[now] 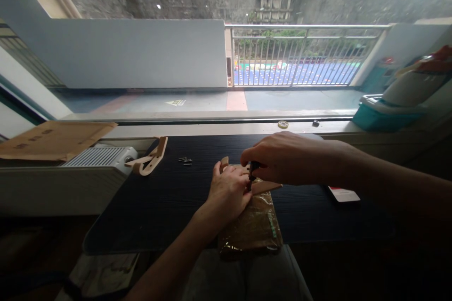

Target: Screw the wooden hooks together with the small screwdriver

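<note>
My right hand [282, 157] is closed around the dark handle of a screwdriver [253, 169], held upright with its tip hidden behind my left fingers. Beneath it, my left hand [229, 190] grips a light wooden bracket [267, 187], pressing it onto a flat package [252, 233] wrapped in shiny brown tape. Much of this bracket is covered by both hands; a curved end shows past my left fingers. Several small screws [185, 161] lie loose on the table to the left. Farther left, a second wooden bracket [153, 160] with a curved hook rests at the table's edge.
The dark table [158, 211] stands against a window sill holding a tape roll [283, 124] and a small dark object [316, 123]. A red-and-white card [344, 194] lies right. A brown envelope [52, 141] tops the white radiator [100, 156]; a teal container [384, 113] stands at right.
</note>
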`<action>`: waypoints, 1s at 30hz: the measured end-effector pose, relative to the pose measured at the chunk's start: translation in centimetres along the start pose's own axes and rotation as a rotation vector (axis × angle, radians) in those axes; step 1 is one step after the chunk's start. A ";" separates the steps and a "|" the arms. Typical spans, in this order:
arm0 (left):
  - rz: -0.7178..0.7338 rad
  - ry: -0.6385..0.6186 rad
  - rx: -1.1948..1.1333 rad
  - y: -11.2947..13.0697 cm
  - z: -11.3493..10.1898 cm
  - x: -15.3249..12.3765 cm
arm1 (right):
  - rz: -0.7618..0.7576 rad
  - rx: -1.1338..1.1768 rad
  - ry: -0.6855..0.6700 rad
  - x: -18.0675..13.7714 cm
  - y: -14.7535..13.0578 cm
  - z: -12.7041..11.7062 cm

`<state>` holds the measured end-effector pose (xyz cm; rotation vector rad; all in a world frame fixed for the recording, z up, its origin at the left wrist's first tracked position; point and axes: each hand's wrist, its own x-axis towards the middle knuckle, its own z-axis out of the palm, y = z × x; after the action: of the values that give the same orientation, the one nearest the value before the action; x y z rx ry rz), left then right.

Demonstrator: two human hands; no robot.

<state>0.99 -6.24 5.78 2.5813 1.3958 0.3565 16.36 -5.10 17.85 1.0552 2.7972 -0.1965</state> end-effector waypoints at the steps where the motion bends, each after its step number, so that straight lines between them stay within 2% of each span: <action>1: 0.001 0.002 -0.002 0.0 0.0 0.0 | -0.019 -0.002 0.003 0.0 0.0 0.0; 7: 0.000 0.006 -0.007 0.2 0.1 -0.1 | -0.021 -0.027 0.013 0.2 0.2 0.9; 14: -0.016 -0.003 -0.006 0.1 -0.1 0.0 | 0.038 0.138 0.174 0.3 1.8 3.0; 20: -0.047 0.053 0.027 -0.3 0.9 2.9 | 0.074 0.112 0.215 1.8 4.0 3.5; 23: -0.064 0.073 0.028 -0.5 0.7 4.4 | 0.131 0.097 0.245 2.6 4.8 3.6; 25: -0.034 0.073 -0.047 -0.9 -0.1 4.7 | 0.156 0.101 0.284 2.7 4.9 3.9; 27: 0.014 0.094 -0.227 -1.9 -1.1 4.4 | 0.150 0.114 0.326 2.3 4.7 4.4; 30: 0.001 0.277 -0.518 -3.9 -1.6 3.4 | 0.104 0.203 0.384 1.5 4.4 5.6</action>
<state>-0.75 -1.17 6.67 2.1614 1.1768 0.9653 18.63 -1.82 11.76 1.4161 3.0979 -0.3008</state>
